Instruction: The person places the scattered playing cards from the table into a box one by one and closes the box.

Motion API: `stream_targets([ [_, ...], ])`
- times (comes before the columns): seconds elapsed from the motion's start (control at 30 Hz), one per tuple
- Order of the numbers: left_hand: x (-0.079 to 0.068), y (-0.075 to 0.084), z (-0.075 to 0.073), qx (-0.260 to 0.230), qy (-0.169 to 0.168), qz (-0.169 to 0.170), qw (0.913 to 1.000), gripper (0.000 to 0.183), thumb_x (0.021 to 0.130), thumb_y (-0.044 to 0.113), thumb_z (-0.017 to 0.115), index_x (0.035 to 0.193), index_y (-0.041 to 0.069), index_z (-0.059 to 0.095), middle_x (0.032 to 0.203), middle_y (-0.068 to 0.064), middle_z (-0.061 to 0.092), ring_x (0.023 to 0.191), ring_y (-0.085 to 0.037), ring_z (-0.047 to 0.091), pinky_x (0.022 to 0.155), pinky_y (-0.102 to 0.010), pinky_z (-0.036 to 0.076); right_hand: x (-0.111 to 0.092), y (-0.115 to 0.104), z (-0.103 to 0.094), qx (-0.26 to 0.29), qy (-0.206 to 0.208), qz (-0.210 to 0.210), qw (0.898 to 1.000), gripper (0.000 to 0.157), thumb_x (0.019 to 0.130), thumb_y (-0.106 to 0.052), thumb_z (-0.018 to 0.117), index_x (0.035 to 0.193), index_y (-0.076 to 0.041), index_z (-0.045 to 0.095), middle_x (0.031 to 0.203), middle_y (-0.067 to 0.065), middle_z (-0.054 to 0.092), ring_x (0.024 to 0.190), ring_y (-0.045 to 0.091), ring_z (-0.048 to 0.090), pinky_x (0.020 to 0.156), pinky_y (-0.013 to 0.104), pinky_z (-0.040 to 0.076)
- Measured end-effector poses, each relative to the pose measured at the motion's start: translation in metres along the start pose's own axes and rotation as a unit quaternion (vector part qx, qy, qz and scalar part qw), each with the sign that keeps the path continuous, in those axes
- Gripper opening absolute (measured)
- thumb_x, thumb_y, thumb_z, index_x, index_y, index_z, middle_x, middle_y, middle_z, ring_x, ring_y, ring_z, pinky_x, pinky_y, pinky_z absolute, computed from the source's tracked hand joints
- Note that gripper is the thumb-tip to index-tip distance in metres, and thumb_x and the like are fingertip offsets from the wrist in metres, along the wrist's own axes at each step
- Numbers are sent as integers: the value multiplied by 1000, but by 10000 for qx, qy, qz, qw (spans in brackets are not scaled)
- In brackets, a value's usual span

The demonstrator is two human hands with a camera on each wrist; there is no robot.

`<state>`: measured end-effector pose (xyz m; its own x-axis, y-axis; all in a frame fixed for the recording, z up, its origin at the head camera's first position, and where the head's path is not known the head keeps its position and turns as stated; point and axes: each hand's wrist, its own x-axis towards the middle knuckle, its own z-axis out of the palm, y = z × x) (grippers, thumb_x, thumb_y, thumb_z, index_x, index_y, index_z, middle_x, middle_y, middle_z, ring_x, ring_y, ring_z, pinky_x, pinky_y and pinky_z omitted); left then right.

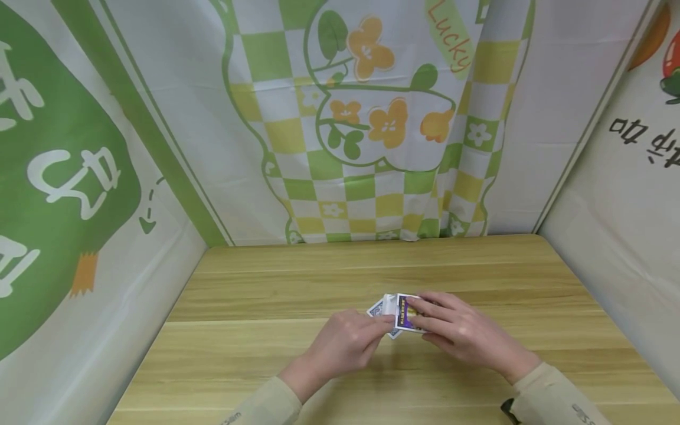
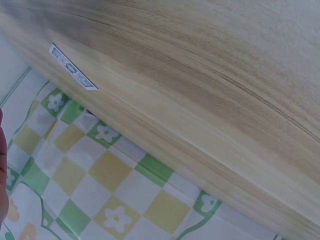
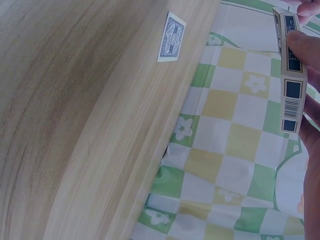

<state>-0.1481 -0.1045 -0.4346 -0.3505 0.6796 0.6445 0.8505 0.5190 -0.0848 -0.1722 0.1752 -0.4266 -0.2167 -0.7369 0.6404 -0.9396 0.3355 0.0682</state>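
In the head view, a small playing card box (image 1: 402,314) with a white border and a purple-and-yellow face is held above the table. My right hand (image 1: 462,327) grips its right end, fingers across the top face. My left hand (image 1: 347,342) pinches at the white flap (image 1: 389,304) on the box's left end. The right wrist view shows the box's dark side and barcode end (image 3: 291,106), with the right thumb pressing its side. Beneath the box lies a playing card (image 3: 172,37), blue patterned back up; whether it is one or a thin stack I cannot tell.
The wood-grain table (image 1: 255,289) spreads around both hands. A green-and-yellow checked curtain (image 1: 372,195) hangs along its far edge. Printed cloth walls stand at left (image 1: 64,177) and right (image 1: 621,195).
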Motion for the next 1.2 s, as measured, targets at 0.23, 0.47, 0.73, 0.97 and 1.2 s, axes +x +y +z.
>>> stream_targets([
  [0.23,-3,-4,0,-215,418,89,9989,27,83,3,70,108,13,76,98,3,79,71,-3,70,63,-13,57,-1,1,1,1,127,-84,9999,33,108,-30,51,125,-12,73,136,10,67,119,35,65,97,42,57],
  [0.47,-6,-12,1,-1034,961,-1314,9812,24,86,-2,65,107,4,76,88,-3,77,70,-9,69,61,-13,57,-6,2,-1,-57,-71,146,9999,37,109,-33,48,122,-12,74,135,10,67,120,35,64,97,44,58],
  [0.73,-9,-18,20,-1403,-1143,-3764,9086,37,95,22,70,131,13,68,125,-5,70,120,-26,59,102,-47,55,-8,4,-3,-44,74,31,10000,36,109,-32,47,123,-12,74,135,10,67,119,34,64,95,45,58],
  [0.97,-13,-23,50,-804,-2379,-3110,9166,56,95,36,69,145,14,57,149,-8,54,136,-35,49,117,-52,40,-7,6,-2,-72,183,-76,9998,37,109,-32,46,121,-11,75,135,11,68,118,35,65,95,44,59],
  [1.2,-22,-24,65,-414,-3238,-2473,9123,67,97,52,63,155,24,45,164,-2,37,147,-37,37,122,-57,32,-8,6,-2,-69,118,-32,9999,37,109,-31,47,122,-11,75,135,10,67,118,34,66,94,43,59],
])
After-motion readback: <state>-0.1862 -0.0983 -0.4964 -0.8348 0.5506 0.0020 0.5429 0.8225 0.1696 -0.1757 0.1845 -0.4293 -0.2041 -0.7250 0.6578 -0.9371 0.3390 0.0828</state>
